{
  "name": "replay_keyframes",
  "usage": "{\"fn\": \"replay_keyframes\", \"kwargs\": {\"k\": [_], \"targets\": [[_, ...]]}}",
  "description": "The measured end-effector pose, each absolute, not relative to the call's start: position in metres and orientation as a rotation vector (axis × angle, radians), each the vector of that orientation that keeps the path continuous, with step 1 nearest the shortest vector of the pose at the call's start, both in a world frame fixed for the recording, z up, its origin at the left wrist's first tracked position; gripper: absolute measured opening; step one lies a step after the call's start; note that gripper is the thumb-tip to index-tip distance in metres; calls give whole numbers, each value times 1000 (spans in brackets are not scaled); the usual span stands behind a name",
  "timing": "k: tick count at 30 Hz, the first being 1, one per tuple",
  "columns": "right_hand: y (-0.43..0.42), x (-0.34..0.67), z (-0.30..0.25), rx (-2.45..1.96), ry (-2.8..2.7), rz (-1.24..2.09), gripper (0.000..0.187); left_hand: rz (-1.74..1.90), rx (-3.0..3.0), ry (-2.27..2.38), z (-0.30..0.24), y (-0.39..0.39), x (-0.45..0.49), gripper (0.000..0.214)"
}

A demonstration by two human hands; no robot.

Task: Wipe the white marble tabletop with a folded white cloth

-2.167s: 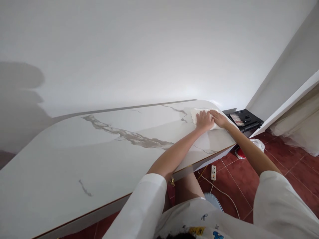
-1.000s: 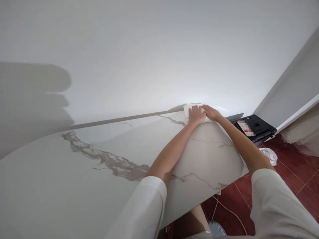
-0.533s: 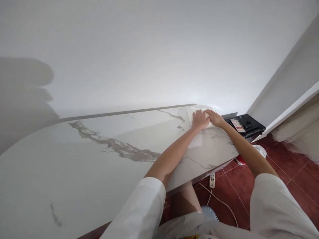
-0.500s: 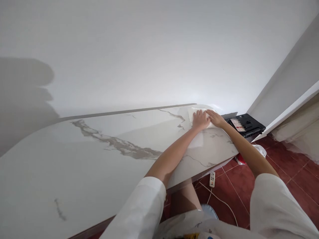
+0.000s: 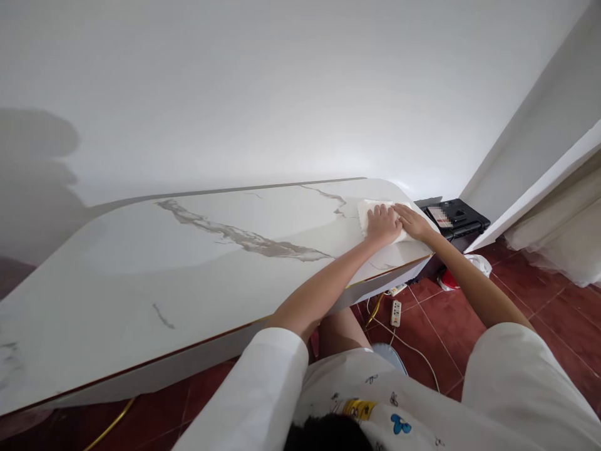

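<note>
A white cloth (image 5: 364, 213) with a finely notched edge lies on the right end of the marble-patterned tabletop (image 5: 225, 275). My left hand (image 5: 384, 224) presses down on it, fingers bent and gripping the fabric. Beside it, my right hand (image 5: 413, 222) holds the cloth's right part, its fingertips touching my left hand. Both palms face down and hide much of the cloth.
Behind the table stands a white wall (image 5: 263, 94). Past its right end are a black case (image 5: 462, 219) and a white plastic bag (image 5: 479, 264). A power strip (image 5: 395, 313) with its cord lies on the red tiled floor (image 5: 432, 326). A pale curtain (image 5: 558, 232) hangs at right.
Both hands and the cloth have slid toward the table's near edge. The view has shifted too, so more of the table's front edge and the floor shows.
</note>
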State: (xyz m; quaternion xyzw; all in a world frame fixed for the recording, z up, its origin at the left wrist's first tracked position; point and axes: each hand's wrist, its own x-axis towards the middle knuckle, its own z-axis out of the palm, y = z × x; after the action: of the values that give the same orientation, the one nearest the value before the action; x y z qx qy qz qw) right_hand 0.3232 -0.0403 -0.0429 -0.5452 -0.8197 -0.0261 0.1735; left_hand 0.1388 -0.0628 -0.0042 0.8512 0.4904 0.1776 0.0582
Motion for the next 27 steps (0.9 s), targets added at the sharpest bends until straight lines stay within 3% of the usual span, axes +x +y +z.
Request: {"fn": "replay_keyframes", "kwargs": {"k": [15,27], "targets": [[-102,349,-40,-1549,-2315,-69,57,529,2612,1420,-8,-111,166,53],[-79,376,-34,-1682,-2215,-51,53,607,2634,1330,-8,-78,196,45]]}}
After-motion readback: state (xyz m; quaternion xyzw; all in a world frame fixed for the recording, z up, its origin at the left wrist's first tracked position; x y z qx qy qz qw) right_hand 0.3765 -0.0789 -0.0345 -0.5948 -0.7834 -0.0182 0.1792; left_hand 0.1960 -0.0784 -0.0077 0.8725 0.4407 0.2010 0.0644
